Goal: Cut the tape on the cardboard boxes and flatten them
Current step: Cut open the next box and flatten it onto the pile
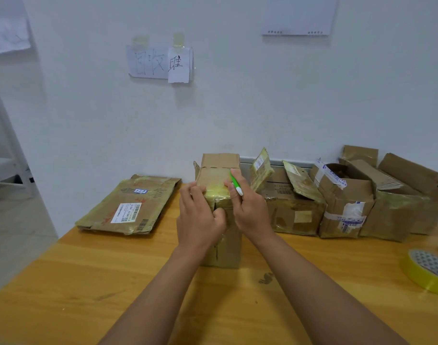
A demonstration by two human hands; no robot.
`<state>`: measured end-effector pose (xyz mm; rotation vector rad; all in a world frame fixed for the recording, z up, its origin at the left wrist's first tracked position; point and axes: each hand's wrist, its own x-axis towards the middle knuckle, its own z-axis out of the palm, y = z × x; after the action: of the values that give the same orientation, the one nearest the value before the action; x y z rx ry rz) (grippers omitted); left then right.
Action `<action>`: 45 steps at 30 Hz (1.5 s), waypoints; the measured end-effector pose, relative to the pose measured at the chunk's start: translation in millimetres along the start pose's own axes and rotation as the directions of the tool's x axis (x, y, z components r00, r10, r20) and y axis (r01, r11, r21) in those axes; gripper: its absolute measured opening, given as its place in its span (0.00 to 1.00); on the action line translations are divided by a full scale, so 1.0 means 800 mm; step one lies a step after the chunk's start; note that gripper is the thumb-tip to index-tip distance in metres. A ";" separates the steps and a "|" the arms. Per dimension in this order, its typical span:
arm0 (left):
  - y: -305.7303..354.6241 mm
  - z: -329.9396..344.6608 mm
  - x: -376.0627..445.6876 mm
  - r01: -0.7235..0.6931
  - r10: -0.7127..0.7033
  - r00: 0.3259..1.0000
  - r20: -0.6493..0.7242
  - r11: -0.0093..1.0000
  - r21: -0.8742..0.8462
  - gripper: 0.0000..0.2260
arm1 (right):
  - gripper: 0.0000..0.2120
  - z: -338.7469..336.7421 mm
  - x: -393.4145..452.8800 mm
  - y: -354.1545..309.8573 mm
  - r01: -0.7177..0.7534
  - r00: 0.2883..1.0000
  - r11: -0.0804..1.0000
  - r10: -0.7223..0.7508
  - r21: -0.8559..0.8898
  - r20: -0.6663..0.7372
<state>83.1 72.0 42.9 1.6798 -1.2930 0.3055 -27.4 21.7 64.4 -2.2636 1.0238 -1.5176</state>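
My two forearms reach from the near edge across the wooden table to the upright cardboard box standing at its middle. My left hand grips the box's near top edge, fingers curled over the yellowed tape and thumb pressed against the front face. My right hand rests on the box's right side, its fingers curled round a green-and-white cutter whose tip points up and away; whether a blade is out is too small to tell. The far flaps of the box stand partly open. To the left lies a flattened box; to the right, along the wall, a row of unflattened boxes; at the near right edge sits a yellow tape roll. Judged risks: with both hands crowded on one narrow top, a cutter stroke drawn toward my left fingers could nick them; the tall box could also tip under sideways pull, since it stands on a small end.
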 end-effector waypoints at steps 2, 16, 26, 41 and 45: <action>-0.001 -0.002 -0.002 -0.015 0.015 1.000 -0.001 1.000 0.013 0.23 | 0.29 0.000 0.001 0.000 0.003 1.000 1.000 -0.003 0.010 0.008; -0.007 0.001 -0.001 -0.087 0.105 0.988 -0.114 0.984 0.152 0.22 | 0.19 0.002 0.005 0.001 -0.044 0.996 0.999 0.044 0.002 0.081; -0.002 0.014 -0.003 -0.029 0.050 0.986 -0.159 0.990 0.136 0.21 | 0.20 -0.002 0.005 0.002 -0.067 0.987 0.998 0.064 0.014 0.145; 0.010 0.007 -0.003 0.017 -0.014 1.000 -0.025 0.990 0.137 0.23 | 0.20 -0.018 0.007 -0.015 -0.092 0.964 0.983 0.127 -0.157 0.232; 0.010 0.005 -0.004 0.001 0.005 0.999 -0.040 0.990 0.140 0.22 | 0.20 -0.017 0.008 -0.015 -0.096 0.962 0.984 0.130 -0.151 0.239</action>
<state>73.4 71.2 43.0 1.7807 -1.2681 0.4376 -33.0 28.9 81.9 -2.3658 1.1910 -1.1147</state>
